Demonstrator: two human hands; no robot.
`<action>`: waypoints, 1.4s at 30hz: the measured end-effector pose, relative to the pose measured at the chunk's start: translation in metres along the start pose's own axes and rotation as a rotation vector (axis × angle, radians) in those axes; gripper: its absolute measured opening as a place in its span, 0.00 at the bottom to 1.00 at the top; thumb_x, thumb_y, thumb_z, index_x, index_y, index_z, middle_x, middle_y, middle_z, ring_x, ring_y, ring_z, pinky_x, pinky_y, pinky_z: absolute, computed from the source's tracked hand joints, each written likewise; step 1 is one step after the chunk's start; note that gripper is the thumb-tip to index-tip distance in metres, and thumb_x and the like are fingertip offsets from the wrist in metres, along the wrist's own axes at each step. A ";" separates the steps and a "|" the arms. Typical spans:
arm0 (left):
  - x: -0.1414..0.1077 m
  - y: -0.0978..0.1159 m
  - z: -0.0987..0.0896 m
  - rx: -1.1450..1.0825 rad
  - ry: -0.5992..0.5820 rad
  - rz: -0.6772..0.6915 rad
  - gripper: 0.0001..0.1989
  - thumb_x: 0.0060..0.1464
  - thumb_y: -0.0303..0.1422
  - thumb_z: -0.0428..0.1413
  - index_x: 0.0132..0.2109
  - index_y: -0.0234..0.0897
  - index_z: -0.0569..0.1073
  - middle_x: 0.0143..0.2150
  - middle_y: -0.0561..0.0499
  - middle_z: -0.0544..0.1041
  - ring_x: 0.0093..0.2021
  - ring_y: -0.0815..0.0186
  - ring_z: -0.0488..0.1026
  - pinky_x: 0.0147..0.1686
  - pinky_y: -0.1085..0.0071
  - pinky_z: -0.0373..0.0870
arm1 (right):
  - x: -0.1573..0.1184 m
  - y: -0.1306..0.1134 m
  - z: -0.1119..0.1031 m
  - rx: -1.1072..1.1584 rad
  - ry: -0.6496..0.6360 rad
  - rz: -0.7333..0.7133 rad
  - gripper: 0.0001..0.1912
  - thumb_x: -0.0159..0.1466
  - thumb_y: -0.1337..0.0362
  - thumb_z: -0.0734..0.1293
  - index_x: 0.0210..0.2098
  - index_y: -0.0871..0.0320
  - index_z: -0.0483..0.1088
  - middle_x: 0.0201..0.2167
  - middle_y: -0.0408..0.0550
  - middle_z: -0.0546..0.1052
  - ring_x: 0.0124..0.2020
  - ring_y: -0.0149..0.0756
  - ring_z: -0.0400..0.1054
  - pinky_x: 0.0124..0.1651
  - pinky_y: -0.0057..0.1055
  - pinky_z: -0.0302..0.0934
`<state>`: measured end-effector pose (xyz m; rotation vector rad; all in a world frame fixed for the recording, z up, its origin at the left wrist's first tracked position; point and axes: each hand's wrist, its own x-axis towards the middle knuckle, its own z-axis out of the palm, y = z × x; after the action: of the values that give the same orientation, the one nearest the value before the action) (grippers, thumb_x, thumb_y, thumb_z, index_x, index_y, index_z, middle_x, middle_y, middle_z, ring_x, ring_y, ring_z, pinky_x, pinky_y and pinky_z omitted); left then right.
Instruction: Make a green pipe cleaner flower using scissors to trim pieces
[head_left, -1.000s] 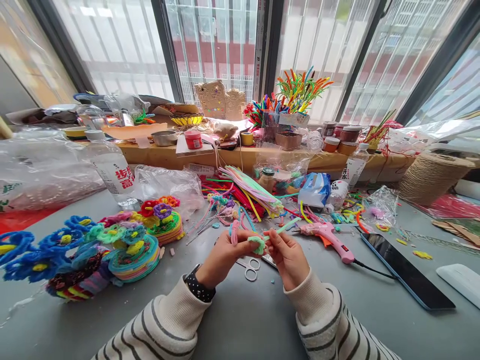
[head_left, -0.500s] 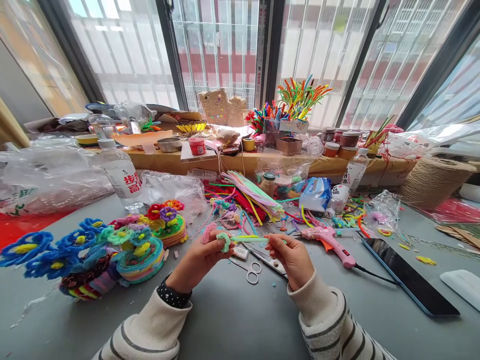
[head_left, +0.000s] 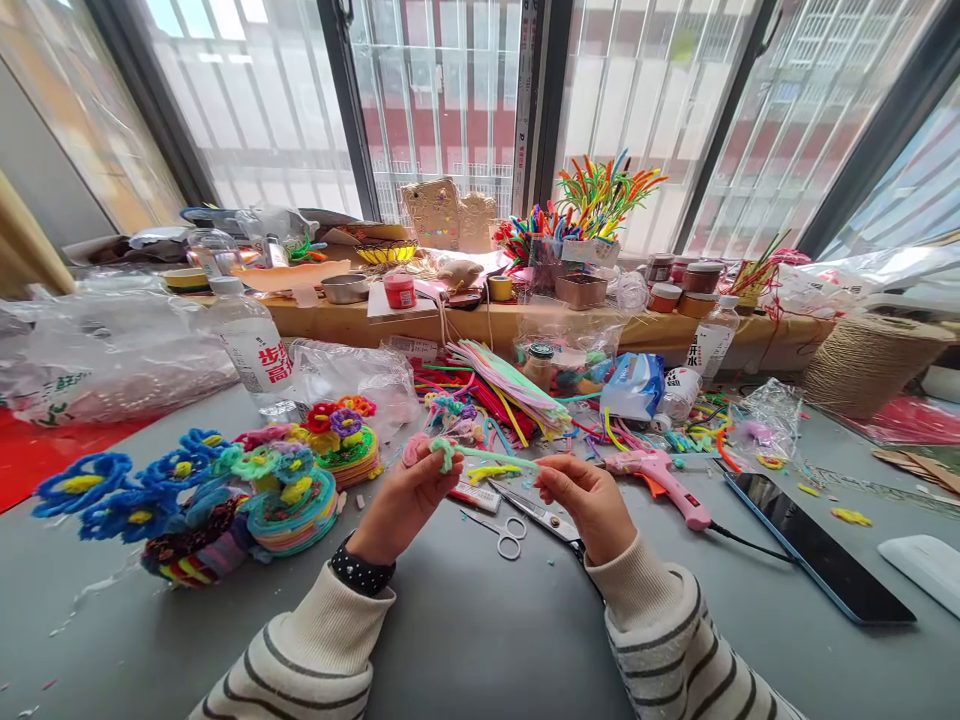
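My left hand [head_left: 401, 503] is closed in a pinch on a looped piece of mint-green pipe cleaner [head_left: 495, 457], with pink fuzzy loops [head_left: 416, 449] showing at the same fingertips. From there the pipe cleaner runs straight across to my right hand [head_left: 596, 505], whose thumb and fingers pinch its other end. Both hands are held above the table. Small scissors [head_left: 510, 538] and larger scissors [head_left: 552, 520] lie below and between them. Yellow pipe cleaner pieces [head_left: 487, 473] rest just behind the strand. The exact grip inside the left fingers is hidden.
Pipe-cleaner flowers [head_left: 180, 468] in decorated pots stand left. A pink glue gun [head_left: 667, 485] with a black cord and a phone [head_left: 817, 550] lie right. Behind are a pipe cleaner bundle [head_left: 517, 385], bottles [head_left: 255, 350] and a twine spool [head_left: 874, 362].
The stretched strand has risen slightly at the left and now slopes down to my right hand. The view has shifted a little, so the flowers appear further right. Both hands keep their pinch.
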<state>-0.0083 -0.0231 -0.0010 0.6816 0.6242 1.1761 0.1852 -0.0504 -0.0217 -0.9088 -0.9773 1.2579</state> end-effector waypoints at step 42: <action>-0.007 -0.006 0.004 -0.061 0.044 -0.131 0.07 0.47 0.20 0.50 0.25 0.31 0.69 0.23 0.52 0.74 0.24 0.74 0.72 0.25 0.83 0.70 | -0.003 0.000 -0.003 -0.508 0.345 -0.420 0.11 0.56 0.57 0.59 0.25 0.58 0.66 0.18 0.42 0.67 0.20 0.30 0.59 0.24 0.27 0.55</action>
<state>-0.0041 -0.0317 -0.0025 0.5563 0.6583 1.0864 0.1882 -0.0530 -0.0235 -1.1856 -1.1516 0.4791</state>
